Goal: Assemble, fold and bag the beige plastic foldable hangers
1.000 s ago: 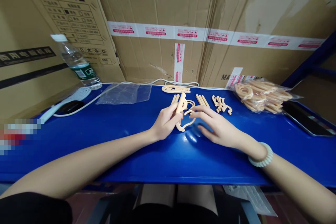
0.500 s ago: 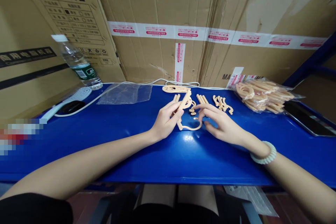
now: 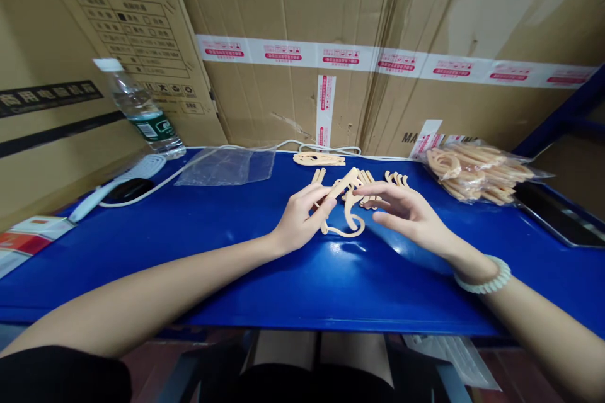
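My left hand (image 3: 302, 217) is closed on a pale peach plastic piece (image 3: 343, 184), a straight bar that slants up to the right. Curved parts hang from this piece, and a thin hook (image 3: 347, 233) curls below it. My right hand (image 3: 409, 211) is just right of the piece, its fingers apart and slightly curled, with nothing seen in its grasp. Behind the hands, straight bars (image 3: 319, 175) and small curved pieces (image 3: 396, 178) lie on the blue table (image 3: 283, 289). Flat looped pieces (image 3: 319, 158) lie farther back.
A clear bag of peach parts (image 3: 477, 170) and a dark phone (image 3: 562, 217) are at the right. A water bottle (image 3: 146, 113), a brush (image 3: 123, 179), a black oval object (image 3: 132, 189) and a thin plastic bag (image 3: 227, 167) are at the left. Cardboard (image 3: 293, 101) stands behind.
The piece in my left hand has swung, and its curved part now hangs lower and farther right. My right hand has moved a little to the right, its fingers more spread.
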Demonstrator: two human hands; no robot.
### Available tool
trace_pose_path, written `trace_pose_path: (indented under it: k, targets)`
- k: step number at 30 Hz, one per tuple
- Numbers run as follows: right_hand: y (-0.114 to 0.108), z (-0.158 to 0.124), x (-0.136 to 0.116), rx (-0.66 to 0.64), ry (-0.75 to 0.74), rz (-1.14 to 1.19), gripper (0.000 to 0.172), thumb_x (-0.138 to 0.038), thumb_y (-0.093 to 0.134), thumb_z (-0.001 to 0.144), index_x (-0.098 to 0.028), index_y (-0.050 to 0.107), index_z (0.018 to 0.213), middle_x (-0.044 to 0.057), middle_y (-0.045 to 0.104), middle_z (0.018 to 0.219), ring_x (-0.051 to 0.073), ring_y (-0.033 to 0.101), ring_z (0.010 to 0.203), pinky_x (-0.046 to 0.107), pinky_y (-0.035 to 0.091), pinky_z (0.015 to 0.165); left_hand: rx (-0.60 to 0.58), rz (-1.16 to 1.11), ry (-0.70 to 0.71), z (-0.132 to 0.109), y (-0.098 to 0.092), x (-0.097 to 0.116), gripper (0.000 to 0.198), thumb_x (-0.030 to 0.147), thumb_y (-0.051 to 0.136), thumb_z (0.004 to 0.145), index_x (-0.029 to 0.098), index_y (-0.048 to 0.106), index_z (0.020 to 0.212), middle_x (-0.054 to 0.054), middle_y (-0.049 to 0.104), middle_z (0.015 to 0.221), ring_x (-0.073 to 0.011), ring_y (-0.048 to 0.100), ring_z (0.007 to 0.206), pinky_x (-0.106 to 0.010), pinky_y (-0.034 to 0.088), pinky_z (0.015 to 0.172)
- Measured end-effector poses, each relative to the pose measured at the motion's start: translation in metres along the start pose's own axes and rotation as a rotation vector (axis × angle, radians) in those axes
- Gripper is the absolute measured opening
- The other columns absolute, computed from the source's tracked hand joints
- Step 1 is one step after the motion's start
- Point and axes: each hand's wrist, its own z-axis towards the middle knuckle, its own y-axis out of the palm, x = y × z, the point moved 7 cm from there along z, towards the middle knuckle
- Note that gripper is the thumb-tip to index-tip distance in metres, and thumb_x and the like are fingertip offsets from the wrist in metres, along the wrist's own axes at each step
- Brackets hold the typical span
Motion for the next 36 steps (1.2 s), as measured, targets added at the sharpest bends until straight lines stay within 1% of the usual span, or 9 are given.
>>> trace_pose_path:
  k: [6,9,12,14,19,22,25,29,36]
  targets:
    - [-0.003,0.001,0.006,0.091,0.100,0.092,0.025,-0.038,0.069,0.091,-0.023,0.054,0.104,0.005,0.068,0.097,0.019,0.069,0.089,0.035,0.057,0.081,0.005,0.040,0.008,0.000,0.001,-0.002,0.028,0.030,0.049,0.100,0.018,0.071,0.113,-0.008,0.066,0.099,-0.0207,0.065,0.090,-0.030,0.052,0.081]
    - [-0.007,0.000,0.010,0.181,0.107,-0.003,0.022,-0.040,0.064,0.094,-0.023,0.052,0.101,0.000,0.061,0.086,0.013,0.060,0.067,0.028,0.053,0.062,0.013,0.107,0.004,0.000,0.001,-0.002,0.029,0.027,0.050,0.100,0.018,0.069,0.119,-0.008,0.066,0.103,-0.0213,0.065,0.095,-0.031,0.051,0.088]
    - [-0.007,0.000,0.014,0.192,0.122,-0.137,0.026,-0.041,0.059,0.096,-0.022,0.052,0.114,0.000,0.061,0.083,0.011,0.052,0.058,0.025,0.045,0.051,0.008,0.188,-0.009,0.000,0.003,-0.005,0.030,0.024,0.048,0.099,0.019,0.067,0.123,-0.008,0.067,0.109,-0.0211,0.066,0.098,-0.032,0.050,0.091]
    - [-0.002,0.000,0.020,0.108,0.167,-0.163,0.030,-0.041,0.055,0.098,-0.020,0.052,0.119,-0.001,0.063,0.077,0.010,0.049,0.054,0.023,0.041,0.048,-0.003,0.258,0.004,-0.002,0.004,-0.006,0.031,0.023,0.047,0.100,0.021,0.066,0.124,-0.008,0.067,0.113,-0.0208,0.067,0.098,-0.031,0.051,0.090]
    - [0.009,-0.002,0.031,-0.076,0.269,-0.071,0.036,-0.050,0.047,0.101,-0.015,0.057,0.108,0.000,0.063,0.067,0.007,0.041,0.044,0.020,0.032,0.040,-0.070,0.495,0.138,-0.008,0.010,0.001,0.033,0.023,0.042,0.102,0.023,0.063,0.127,-0.007,0.069,0.114,-0.0194,0.069,0.096,-0.028,0.052,0.081]
    - [0.016,-0.005,0.032,-0.142,0.292,-0.026,0.041,-0.055,0.047,0.100,-0.015,0.056,0.104,-0.001,0.062,0.062,0.007,0.040,0.042,0.019,0.032,0.039,-0.132,0.610,0.236,-0.011,0.017,0.009,0.035,0.025,0.039,0.104,0.021,0.063,0.130,-0.008,0.072,0.110,-0.0204,0.070,0.094,-0.028,0.053,0.079]
    - [0.026,-0.008,0.034,-0.212,0.337,0.012,0.042,-0.058,0.049,0.098,-0.016,0.054,0.094,0.000,0.063,0.060,0.007,0.042,0.042,0.019,0.034,0.038,-0.202,0.694,0.288,-0.015,0.024,0.012,0.036,0.027,0.038,0.104,0.020,0.064,0.129,-0.009,0.073,0.098,-0.0202,0.070,0.082,-0.026,0.052,0.068]
    - [0.033,-0.009,0.034,-0.234,0.386,0.052,0.043,-0.060,0.049,0.097,-0.018,0.053,0.088,-0.001,0.063,0.057,0.007,0.044,0.038,0.018,0.032,0.034,-0.256,0.790,0.308,-0.016,0.029,0.009,0.034,0.025,0.039,0.102,0.018,0.067,0.121,-0.009,0.070,0.086,-0.0179,0.065,0.066,-0.023,0.044,0.054]
    - [0.035,-0.008,0.033,-0.216,0.400,0.080,0.041,-0.058,0.050,0.097,-0.018,0.055,0.089,-0.003,0.062,0.052,0.007,0.044,0.032,0.018,0.030,0.030,-0.372,0.891,0.345,-0.013,0.032,0.016,0.037,0.014,0.031,0.097,0.014,0.068,0.100,-0.009,0.065,0.075,-0.0153,0.053,0.053,-0.023,0.032,0.045]
